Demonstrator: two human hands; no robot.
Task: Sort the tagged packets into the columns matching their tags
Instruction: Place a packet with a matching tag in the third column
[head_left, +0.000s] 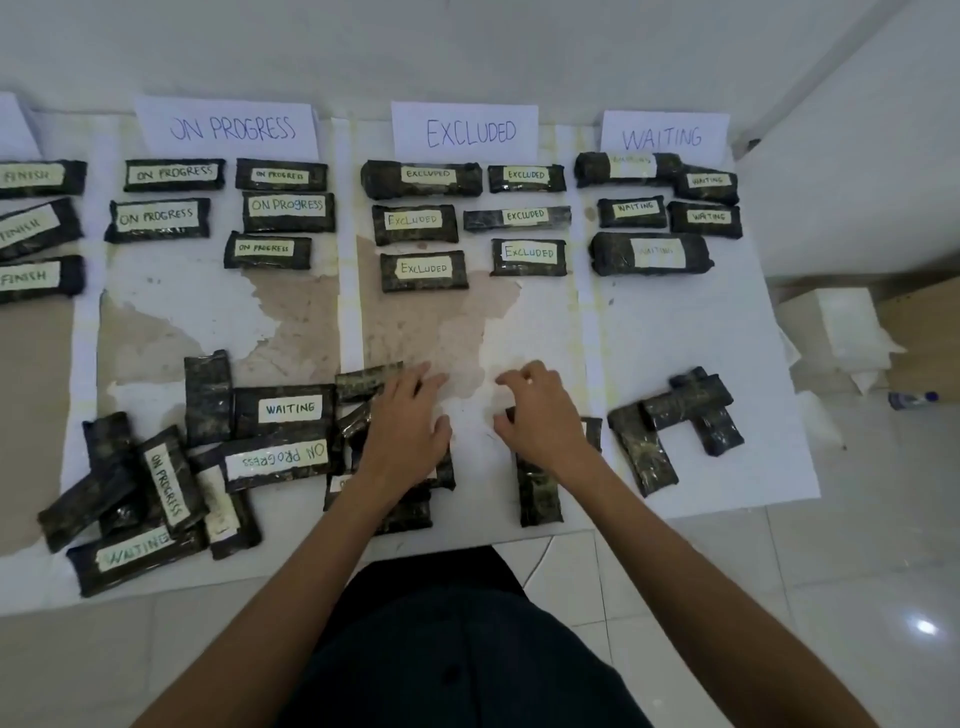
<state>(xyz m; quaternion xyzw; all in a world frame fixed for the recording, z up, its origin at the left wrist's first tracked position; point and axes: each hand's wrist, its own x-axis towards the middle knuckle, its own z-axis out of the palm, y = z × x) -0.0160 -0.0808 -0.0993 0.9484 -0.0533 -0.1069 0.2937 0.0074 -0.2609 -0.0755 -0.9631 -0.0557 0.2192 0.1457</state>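
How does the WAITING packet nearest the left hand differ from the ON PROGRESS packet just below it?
On the WAITING packet the tag reads upright; on the ON PROGRESS packet it reads upside down. WAITING lies level; ON PROGRESS is slightly tilted. Both are dark with pale tags.

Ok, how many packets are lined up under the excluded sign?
6, in two files of three below the EXCLUDED sign: left top packet, left middle packet, left bottom packet, right top packet, right middle packet, right bottom packet. None seems hidden.
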